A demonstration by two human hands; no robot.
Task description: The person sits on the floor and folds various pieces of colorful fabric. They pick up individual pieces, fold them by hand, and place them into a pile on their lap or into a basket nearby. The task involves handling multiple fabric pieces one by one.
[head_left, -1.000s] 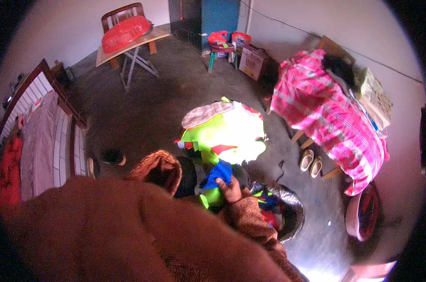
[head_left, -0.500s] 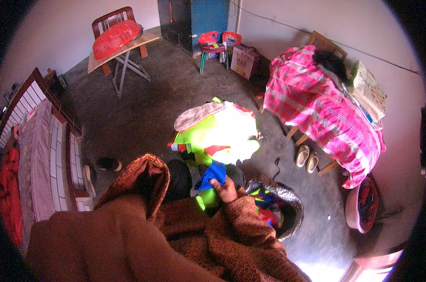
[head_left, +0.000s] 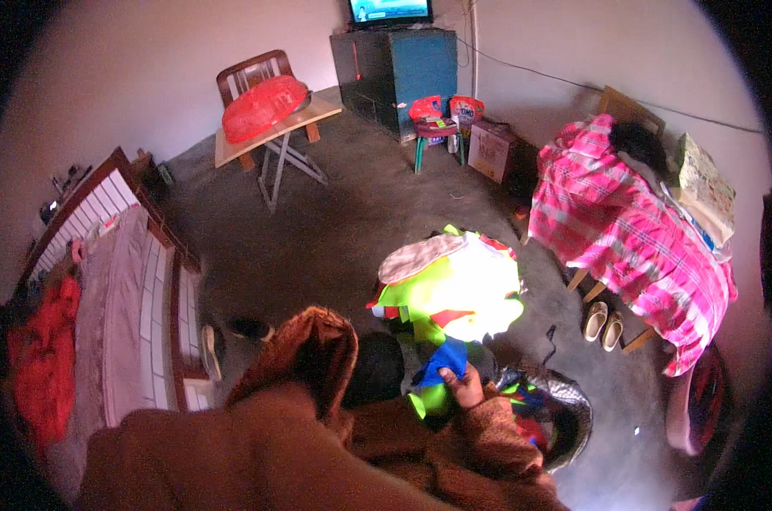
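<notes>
My right hand (head_left: 467, 390) is shut on a small blue piece of cloth (head_left: 441, 362), held just below a heap of neon yellow-green and red fabric (head_left: 454, 294) on the floor. A beige striped cloth (head_left: 420, 258) lies on top of that heap. My left sleeve (head_left: 309, 358), thick and brown, reaches in beside a dark rounded thing (head_left: 376, 370). The cuff covers my left hand, so I cannot see its fingers. A dark basin (head_left: 573, 417) with colourful scraps sits at my right wrist.
A pink plaid cover (head_left: 633, 238) drapes furniture on the right, with a pair of pale shoes (head_left: 603, 324) beneath. At the back stand a folding table with a red bundle (head_left: 263, 106), a chair, a blue cabinet (head_left: 394, 72) and a small stool. A wooden-railed bed (head_left: 122, 289) runs along the left.
The view has lifted, so more of the far wall shows and my sleeves sit lower. My right hand still holds the blue cloth in nearly the same place by the heap.
</notes>
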